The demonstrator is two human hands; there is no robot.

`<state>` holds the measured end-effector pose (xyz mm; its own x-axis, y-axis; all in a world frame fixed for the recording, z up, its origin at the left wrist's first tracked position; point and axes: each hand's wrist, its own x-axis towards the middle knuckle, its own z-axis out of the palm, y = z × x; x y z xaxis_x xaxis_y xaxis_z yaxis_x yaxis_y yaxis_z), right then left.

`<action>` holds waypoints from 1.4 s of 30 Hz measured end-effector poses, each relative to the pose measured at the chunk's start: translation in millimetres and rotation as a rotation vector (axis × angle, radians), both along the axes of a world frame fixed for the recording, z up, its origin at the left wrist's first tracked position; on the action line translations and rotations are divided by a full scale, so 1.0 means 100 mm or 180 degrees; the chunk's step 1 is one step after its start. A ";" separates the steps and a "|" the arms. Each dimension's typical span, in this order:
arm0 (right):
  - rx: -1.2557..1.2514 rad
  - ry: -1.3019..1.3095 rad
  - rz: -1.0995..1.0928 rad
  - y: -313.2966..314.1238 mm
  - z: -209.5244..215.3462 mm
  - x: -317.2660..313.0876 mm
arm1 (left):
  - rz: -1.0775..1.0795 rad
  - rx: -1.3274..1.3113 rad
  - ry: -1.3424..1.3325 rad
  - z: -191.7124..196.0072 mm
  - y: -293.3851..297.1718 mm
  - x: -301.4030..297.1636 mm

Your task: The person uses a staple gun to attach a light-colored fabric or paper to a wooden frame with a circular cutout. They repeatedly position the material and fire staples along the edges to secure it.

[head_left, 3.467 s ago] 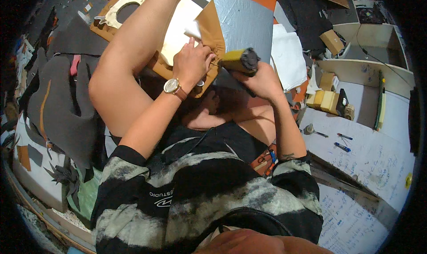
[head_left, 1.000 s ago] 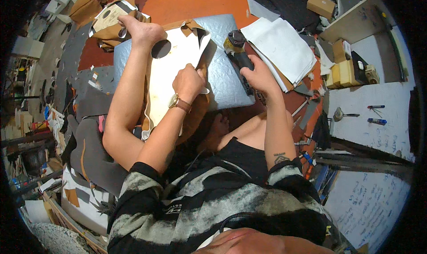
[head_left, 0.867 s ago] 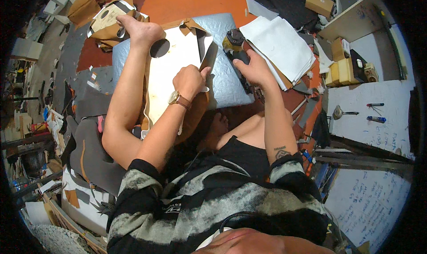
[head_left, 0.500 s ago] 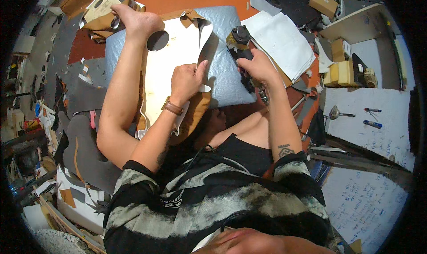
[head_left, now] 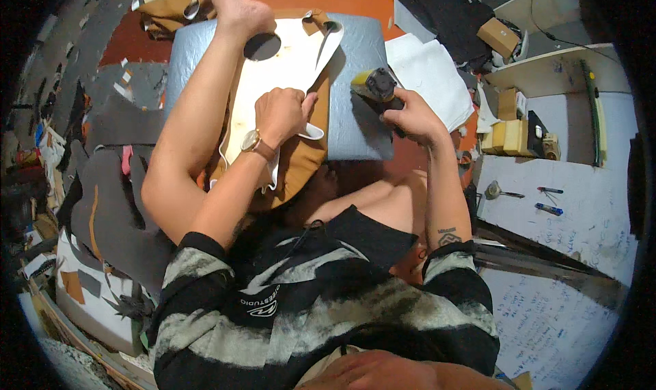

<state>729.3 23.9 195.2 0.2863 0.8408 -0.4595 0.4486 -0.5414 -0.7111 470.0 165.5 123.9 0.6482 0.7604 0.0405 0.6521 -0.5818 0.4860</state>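
Observation:
A pale seat board (head_left: 273,69) with a round dark hole lies in front of me, partly wrapped in a tan cover (head_left: 301,161) with a white backing. My left hand (head_left: 279,115) rests at the board's right side, fingers curled and thumb up, closed on the cover's edge; the fingertips are hidden. My right hand (head_left: 415,117) grips a yellow and black staple gun (head_left: 376,84) by its handle. The gun hangs over the right part of a blue padded block (head_left: 359,127), apart from the board. My bare left leg (head_left: 198,110) lies along the board's left side.
White sheets (head_left: 434,79) lie right of the block. Beyond them are a cardboard box (head_left: 497,36), yellow blocks (head_left: 509,137) and a white written-on board (head_left: 547,240) with pens. A second tan-covered piece (head_left: 167,7) lies at the far left, with grey fabric (head_left: 113,185) nearer.
The staple gun has swung left and nearer, over the blue block, and is turned with its round cap toward me. My left hand stays at the cover's edge. The whole view has shifted slightly.

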 end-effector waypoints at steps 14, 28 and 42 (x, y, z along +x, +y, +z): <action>-0.0107 -0.1083 0.1248 0.51 0.00 -0.30 | 0.0028 -0.0175 0.0294 -0.08 0.03 0.02; 0.0105 -0.0941 0.1155 0.46 -0.29 -0.22 | -0.0769 -0.0393 0.1090 0.63 -0.83 -0.09; 0.0343 -0.0751 0.1425 0.01 0.01 -0.43 | -0.0739 0.1194 0.0249 0.09 -0.48 -0.54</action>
